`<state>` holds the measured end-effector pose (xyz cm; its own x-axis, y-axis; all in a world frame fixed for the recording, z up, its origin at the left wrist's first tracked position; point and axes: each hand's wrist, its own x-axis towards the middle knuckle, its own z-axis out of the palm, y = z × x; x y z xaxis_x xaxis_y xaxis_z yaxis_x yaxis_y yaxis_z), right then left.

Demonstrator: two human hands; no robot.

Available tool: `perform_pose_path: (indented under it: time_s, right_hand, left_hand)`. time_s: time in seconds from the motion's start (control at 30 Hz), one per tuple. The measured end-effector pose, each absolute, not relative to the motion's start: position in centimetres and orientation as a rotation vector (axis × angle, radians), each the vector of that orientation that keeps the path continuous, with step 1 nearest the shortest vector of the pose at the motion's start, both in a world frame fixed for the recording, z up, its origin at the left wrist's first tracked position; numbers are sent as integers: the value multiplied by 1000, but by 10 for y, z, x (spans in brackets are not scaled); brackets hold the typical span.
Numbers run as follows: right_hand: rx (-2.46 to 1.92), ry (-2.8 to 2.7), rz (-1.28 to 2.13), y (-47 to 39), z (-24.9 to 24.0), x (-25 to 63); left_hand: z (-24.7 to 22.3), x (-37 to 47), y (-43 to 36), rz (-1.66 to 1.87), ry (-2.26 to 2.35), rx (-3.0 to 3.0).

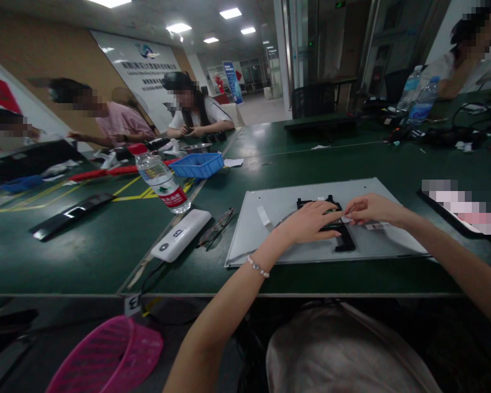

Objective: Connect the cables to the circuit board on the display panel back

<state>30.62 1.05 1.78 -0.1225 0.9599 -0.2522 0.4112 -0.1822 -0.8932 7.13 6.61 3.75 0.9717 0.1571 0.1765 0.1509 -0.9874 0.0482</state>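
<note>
A black frame-like part [346,240] with a greenish board in it lies on a white board [286,199]. My left hand [311,221] rests over this part with its fingers stretched out flat, covering much of it. At the part's right edge, my right hand [370,210] is closed in a pinch, its fingertips close to those of my left hand. A tiny whitish bit shows at the pinch, too small to name. Below my right hand lies a pale strip [378,225]. A white paper-like strip [264,217] lies on the board to the left.
Left of the board are eyeglasses [216,229], a white power bank [182,236] with a cable, and a water bottle [161,180]. A blue tray [198,165] stands behind. At right lies a phone-like device [445,215]. A pink basket [106,355] is below the table edge. Other people sit around.
</note>
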Motion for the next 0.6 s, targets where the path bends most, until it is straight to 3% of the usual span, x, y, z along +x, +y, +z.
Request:
perform_pose_path:
  time_s: [0.6]
  right_hand:
    - [-1632, -1933, 795, 10, 18, 298]
  left_hand:
    - [31, 73, 68, 297, 232, 3136]
